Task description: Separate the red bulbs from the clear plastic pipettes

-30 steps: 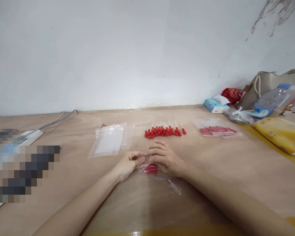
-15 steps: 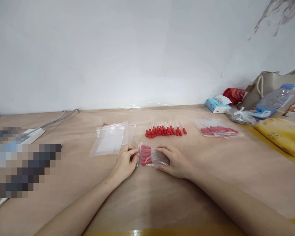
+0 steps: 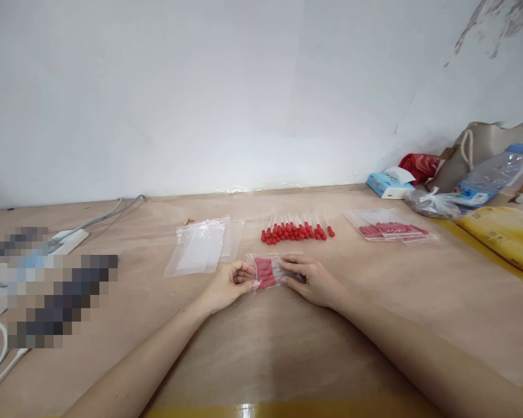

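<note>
The left hand (image 3: 232, 283) curls against the red-lined zip edge of a small clear plastic bag (image 3: 278, 269), while the right hand (image 3: 314, 280) bends loosely over its other end; whether either pinches it cannot be told. Half a second ago the bag lay flatter; now it looks more bunched between them, suggesting already-filled contents being gathered. It sits mid-table, its several slim red rubber bulbs (image 3: 265, 273) stacked crosswise near the zip, their clear stems pointing right.
</note>
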The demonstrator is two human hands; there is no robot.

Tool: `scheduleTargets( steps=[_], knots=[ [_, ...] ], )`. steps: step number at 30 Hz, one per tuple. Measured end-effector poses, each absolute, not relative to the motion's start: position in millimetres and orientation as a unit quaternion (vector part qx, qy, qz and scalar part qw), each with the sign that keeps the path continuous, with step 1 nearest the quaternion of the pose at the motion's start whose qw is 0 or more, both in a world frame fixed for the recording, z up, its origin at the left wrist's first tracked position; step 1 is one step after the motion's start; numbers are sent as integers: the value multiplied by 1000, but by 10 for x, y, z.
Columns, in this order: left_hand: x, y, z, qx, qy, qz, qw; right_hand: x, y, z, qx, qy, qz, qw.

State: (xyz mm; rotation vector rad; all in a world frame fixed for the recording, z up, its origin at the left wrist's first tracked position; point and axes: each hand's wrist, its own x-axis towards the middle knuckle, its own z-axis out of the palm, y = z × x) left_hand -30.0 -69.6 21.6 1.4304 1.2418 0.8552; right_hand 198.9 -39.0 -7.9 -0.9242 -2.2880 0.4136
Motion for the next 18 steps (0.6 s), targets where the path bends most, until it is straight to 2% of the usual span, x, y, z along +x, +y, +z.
scheduleTargets(
  steps=[5,11,14,18],
  knots=[
    [-269,-700,173,676,501,353,410,1971,-403,-71,-345,-864,158,330],
    [-241,-789,332,825,437,246,261,1969,-391,-89,-337,-872,152,320],
    [-260,-812,416,857,410,206,235,1983,-383,-98,-325,-876,153,322],
    [-293,-792,404,874,376,216,219,1989,-375,-109,-325,-875,159,321]
  ],
)
